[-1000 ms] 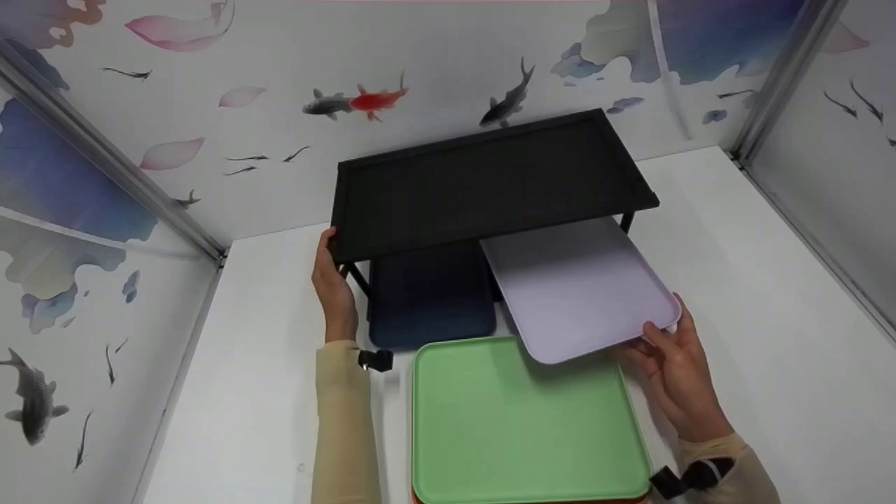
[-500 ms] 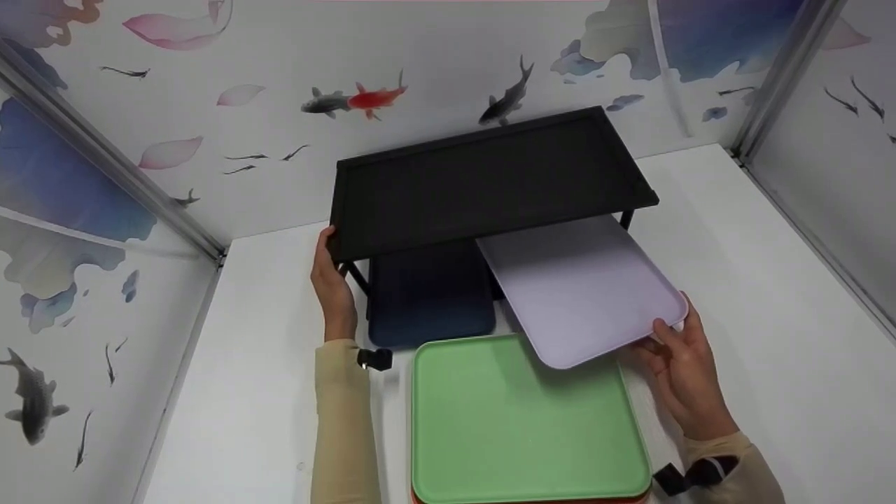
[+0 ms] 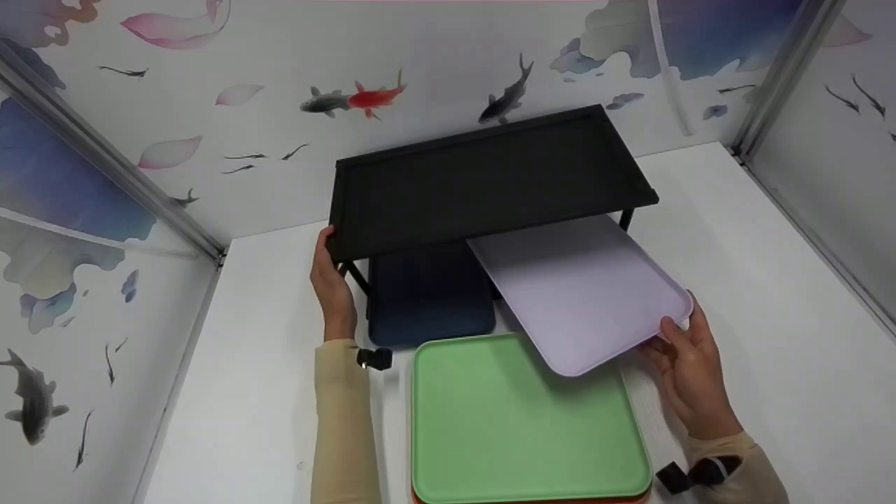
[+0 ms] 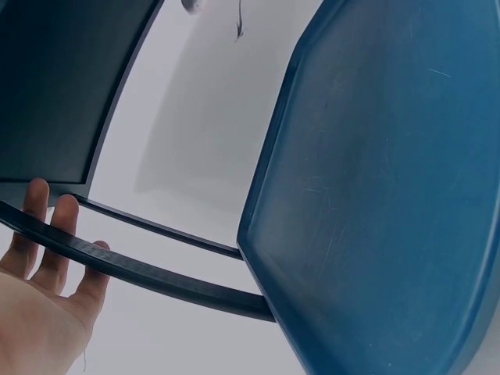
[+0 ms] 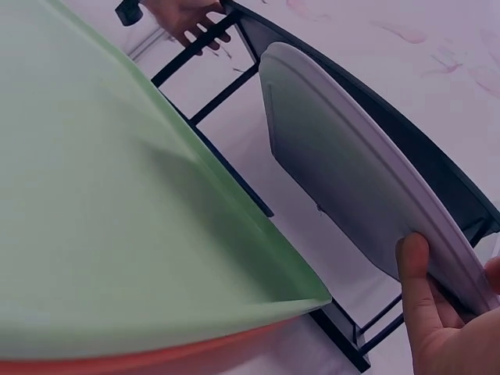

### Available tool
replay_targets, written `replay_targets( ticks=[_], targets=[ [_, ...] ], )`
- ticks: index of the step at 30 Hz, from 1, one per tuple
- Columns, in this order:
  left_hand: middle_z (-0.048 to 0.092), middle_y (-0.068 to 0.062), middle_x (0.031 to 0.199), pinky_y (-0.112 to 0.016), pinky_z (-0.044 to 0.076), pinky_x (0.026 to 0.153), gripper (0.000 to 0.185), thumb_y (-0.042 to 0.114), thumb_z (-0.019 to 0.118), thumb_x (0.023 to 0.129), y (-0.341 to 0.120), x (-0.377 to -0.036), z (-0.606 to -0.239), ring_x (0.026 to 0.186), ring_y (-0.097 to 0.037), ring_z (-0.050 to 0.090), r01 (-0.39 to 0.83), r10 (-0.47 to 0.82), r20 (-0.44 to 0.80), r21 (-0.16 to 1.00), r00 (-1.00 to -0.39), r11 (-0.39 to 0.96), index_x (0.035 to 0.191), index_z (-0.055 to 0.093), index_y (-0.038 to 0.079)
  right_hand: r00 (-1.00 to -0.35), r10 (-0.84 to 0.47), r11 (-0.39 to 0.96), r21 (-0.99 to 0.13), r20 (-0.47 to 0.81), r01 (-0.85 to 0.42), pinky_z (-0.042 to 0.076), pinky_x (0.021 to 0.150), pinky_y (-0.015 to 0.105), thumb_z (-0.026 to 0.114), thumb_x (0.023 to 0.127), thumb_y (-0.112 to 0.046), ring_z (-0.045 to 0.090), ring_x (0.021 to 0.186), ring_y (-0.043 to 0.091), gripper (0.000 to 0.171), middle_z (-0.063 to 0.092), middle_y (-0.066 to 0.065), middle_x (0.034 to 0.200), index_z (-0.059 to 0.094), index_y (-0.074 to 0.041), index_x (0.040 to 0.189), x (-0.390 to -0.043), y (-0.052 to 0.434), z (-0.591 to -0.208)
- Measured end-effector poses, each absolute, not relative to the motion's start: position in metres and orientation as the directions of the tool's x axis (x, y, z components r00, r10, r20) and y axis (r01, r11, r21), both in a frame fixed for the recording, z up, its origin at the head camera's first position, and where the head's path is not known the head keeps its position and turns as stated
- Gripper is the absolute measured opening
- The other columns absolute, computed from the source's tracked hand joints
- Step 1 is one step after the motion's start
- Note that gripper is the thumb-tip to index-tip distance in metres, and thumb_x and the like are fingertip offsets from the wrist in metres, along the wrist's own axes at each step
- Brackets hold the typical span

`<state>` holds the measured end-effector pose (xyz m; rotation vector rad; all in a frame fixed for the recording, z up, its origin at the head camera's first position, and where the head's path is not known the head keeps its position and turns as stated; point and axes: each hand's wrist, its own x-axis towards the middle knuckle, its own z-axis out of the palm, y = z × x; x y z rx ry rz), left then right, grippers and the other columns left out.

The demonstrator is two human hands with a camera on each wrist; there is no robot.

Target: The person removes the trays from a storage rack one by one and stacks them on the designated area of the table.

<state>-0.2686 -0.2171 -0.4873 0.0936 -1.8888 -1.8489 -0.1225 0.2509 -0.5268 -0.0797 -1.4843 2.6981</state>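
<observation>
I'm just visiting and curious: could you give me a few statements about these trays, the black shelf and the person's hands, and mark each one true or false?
1. The right hand holds the pale lilac tray by its near corner. True.
2. The lilac tray lies flat on top of the black shelf. False: its far end reaches under the shelf top, and its near end hangs over the green tray.
3. The left hand rests on the shelf's left end. True.
4. A dark blue tray sits under the shelf, to the left of the lilac one. True.
5. The green tray is the only one in its stack. False: an orange-red edge shows beneath it.
</observation>
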Motion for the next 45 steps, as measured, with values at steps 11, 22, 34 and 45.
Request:
replay_targets(
  ticks=[11,22,34,45],
  targets=[
    [0.052,0.002,0.151,-0.047,0.038,0.114,0.050,0.044,0.026,0.113,-0.2170,-0.2678,-0.4895,0.135,-0.017,0.051,0.305,-0.380,0.317,0.948,-0.869,0.091,0.148,0.053,0.021,-0.995,0.094,-0.495,-0.868,-0.019,-0.030,0.057,0.086,0.025,0.048,0.109,-0.019,0.068,0.103,0.013,0.071,0.057,0.000,0.135,0.005,-0.020,0.166,-0.1218,0.2540,-0.5264],
    [0.054,0.003,0.150,-0.049,0.038,0.114,0.051,0.048,0.026,0.112,-0.2168,-0.2670,-0.4909,0.135,-0.016,0.051,0.312,-0.385,0.328,0.944,-0.863,0.105,0.147,0.054,0.023,-0.993,0.117,-0.449,-0.893,-0.030,-0.026,0.056,0.083,0.023,0.048,0.109,-0.023,0.069,0.097,0.011,0.073,0.063,-0.004,0.128,0.003,-0.019,0.166,-0.1213,0.2555,-0.5260],
    [0.054,-0.004,0.149,-0.048,0.036,0.115,0.050,0.039,0.024,0.114,-0.2168,-0.2676,-0.4889,0.134,-0.018,0.051,0.308,-0.387,0.310,0.949,-0.868,0.070,0.150,0.051,0.016,-0.993,0.115,-0.425,-0.904,-0.007,-0.043,0.057,0.082,0.024,0.046,0.110,-0.025,0.070,0.099,0.010,0.071,0.061,-0.002,0.130,0.004,-0.021,0.166,-0.1204,0.2561,-0.5272],
    [0.057,-0.003,0.146,-0.049,0.038,0.114,0.050,0.041,0.026,0.114,-0.2175,-0.2687,-0.4907,0.130,-0.018,0.054,0.333,-0.391,0.341,0.939,-0.855,0.090,0.148,0.053,0.016,-0.991,0.123,-0.414,-0.910,-0.042,-0.013,0.057,0.080,0.024,0.048,0.109,-0.026,0.071,0.097,0.010,0.073,0.064,-0.004,0.125,0.002,-0.020,0.166,-0.1212,0.2572,-0.5275]
  ],
)
